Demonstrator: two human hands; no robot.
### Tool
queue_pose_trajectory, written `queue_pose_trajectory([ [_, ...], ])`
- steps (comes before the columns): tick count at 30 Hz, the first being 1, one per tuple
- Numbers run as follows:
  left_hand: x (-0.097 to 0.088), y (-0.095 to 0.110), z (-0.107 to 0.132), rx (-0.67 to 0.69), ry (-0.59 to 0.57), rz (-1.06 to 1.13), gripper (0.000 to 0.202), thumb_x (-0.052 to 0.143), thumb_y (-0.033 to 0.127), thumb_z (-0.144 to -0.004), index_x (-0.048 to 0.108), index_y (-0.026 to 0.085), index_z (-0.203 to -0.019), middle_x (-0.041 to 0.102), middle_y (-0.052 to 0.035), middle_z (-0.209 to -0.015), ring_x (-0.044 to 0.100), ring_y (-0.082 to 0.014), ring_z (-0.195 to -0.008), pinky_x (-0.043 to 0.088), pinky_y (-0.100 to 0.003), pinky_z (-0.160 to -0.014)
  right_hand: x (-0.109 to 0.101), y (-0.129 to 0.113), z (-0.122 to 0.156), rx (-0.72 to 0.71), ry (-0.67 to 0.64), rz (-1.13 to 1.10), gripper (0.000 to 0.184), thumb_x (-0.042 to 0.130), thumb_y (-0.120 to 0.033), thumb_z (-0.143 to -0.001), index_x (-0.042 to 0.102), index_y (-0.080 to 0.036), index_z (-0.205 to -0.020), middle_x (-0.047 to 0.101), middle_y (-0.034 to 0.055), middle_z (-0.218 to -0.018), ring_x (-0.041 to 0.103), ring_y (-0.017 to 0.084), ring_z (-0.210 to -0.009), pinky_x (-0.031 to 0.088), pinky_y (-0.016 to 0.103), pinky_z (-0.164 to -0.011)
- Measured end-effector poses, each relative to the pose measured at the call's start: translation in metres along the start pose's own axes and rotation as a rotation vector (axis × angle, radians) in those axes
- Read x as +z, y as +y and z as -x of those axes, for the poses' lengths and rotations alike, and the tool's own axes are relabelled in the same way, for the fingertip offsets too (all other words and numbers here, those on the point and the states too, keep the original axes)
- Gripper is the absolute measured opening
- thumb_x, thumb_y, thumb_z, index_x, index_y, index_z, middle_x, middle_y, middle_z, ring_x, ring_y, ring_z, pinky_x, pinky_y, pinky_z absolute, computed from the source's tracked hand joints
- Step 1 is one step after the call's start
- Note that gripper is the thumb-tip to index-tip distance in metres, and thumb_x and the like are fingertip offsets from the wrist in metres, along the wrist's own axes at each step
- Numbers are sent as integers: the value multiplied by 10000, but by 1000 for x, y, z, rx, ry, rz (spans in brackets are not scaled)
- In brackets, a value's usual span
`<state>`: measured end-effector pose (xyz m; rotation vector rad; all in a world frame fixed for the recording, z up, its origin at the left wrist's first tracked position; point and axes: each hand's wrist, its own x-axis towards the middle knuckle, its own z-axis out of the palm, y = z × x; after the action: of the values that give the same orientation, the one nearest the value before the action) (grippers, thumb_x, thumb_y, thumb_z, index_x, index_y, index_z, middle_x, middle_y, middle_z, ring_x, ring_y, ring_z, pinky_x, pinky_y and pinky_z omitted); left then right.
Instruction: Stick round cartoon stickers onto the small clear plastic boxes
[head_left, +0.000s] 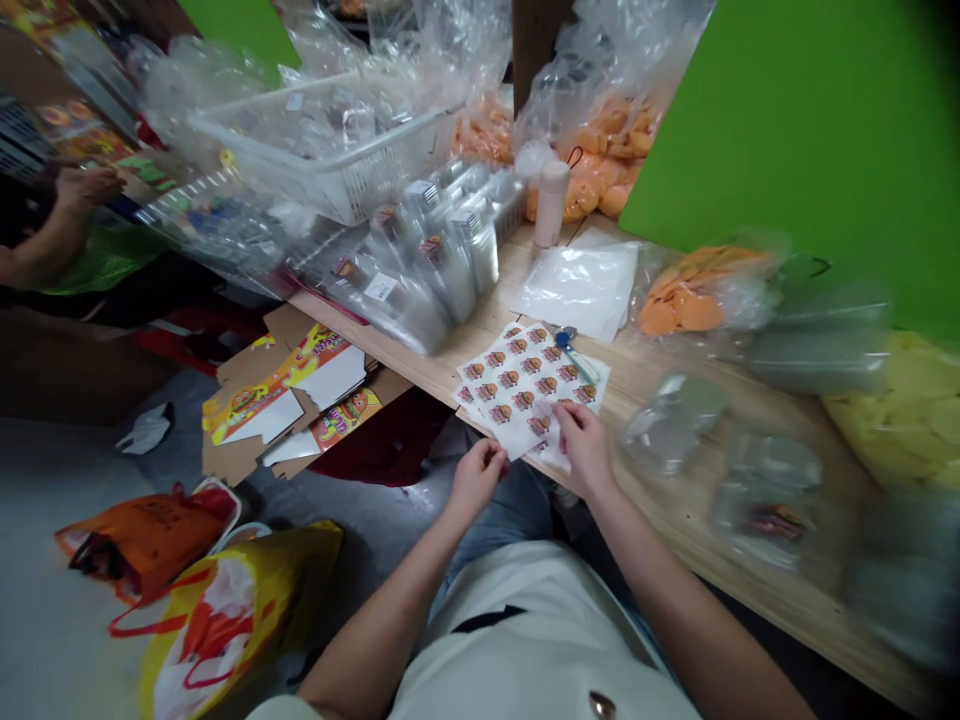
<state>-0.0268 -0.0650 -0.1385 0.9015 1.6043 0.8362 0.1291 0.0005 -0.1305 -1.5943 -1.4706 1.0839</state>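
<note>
A sheet of round burger-print stickers (517, 385) lies at the front edge of the wooden table (675, 480), partly lifted off it. My left hand (475, 480) pinches the sheet's lower edge between finger and thumb. My right hand (585, 450) grips the sheet's lower right part, with fingertips on a sticker. Small scissors with blue handles (566, 345) rest just beyond the sheet's top right corner. A folded white plastic bag (577, 290) lies farther along the table. The sheet's underside is hidden.
Bagged orange pieces (600, 160), a wire-sided white basket (322, 150), a white bottle (552, 205) and packaged goods crowd the table's far side. Blurred transparent containers (765, 490) lie right. A co-worker's hand (86, 185) works far left. Flattened printed cartons (292, 400) and shopping bags (217, 620) lie on the floor.
</note>
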Motion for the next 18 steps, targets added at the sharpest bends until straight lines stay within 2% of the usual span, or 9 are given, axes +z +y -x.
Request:
queue_pose_trajectory([
  [2,-8,4,4,-86,-81,-37,247,587,414,-715,524,180,-668,565,23,-535,551,-122,-479,408,-225,-499,-8,-2,5,16,109,-16,390,347,-448,-869,575,-149,-974,553,-2,-591,489,131,-457,421,254,-437],
  [4,-14,16,9,-143,-174,-33,299,608,456,-698,553,164,-658,592,3,-538,545,-117,-439,385,-217,-458,-19,-7,18,-104,182,30,317,397,-394,-871,589,-172,-991,621,43,-730,577,161,-623,493,299,-590],
  [5,-16,25,12,-168,-222,28,328,592,484,-712,581,156,-708,629,-21,-601,567,-119,-465,393,-215,-464,-24,-10,26,-214,179,74,272,420,-348,-872,603,-190,-995,642,62,-818,599,177,-730,501,330,-692],
  [7,-12,46,14,-204,-298,227,378,568,500,-742,603,154,-892,674,-67,-805,626,-128,-597,444,-219,-540,-33,-13,44,-461,84,167,222,456,-252,-862,625,-227,-1004,651,72,-952,591,192,-893,465,375,-850],
  [9,-1,65,13,-182,-331,387,422,634,444,-717,571,158,-1021,663,-75,-912,636,-125,-698,474,-230,-641,-41,-15,59,-594,-14,189,242,503,-208,-836,616,-248,-1046,644,67,-1013,574,199,-968,443,395,-903],
  [11,17,77,12,-113,-341,406,459,704,372,-667,549,148,-1036,654,-42,-832,616,-106,-672,472,-225,-659,-49,-13,67,-523,18,93,347,554,-233,-807,545,-244,-1153,614,80,-1088,565,207,-999,468,398,-871],
  [14,47,84,13,15,-397,265,443,681,351,-693,507,149,-1047,629,-3,-705,596,-105,-614,460,-223,-611,-69,-6,67,-172,105,-158,489,572,-321,-788,430,-211,-1243,621,89,-1010,606,198,-887,519,361,-723],
  [16,68,87,14,169,-431,72,407,620,338,-750,478,172,-1094,653,-26,-766,616,-133,-671,471,-255,-637,-88,2,62,11,143,-216,437,579,-351,-773,483,-190,-1167,634,47,-837,613,173,-749,509,331,-667],
  [18,89,92,8,429,-430,-166,412,577,310,-785,452,202,-1162,651,-79,-981,618,-182,-867,475,-324,-756,-113,10,57,84,237,-200,387,606,-361,-745,535,-184,-1082,622,16,-747,597,155,-688,485,323,-682],
])
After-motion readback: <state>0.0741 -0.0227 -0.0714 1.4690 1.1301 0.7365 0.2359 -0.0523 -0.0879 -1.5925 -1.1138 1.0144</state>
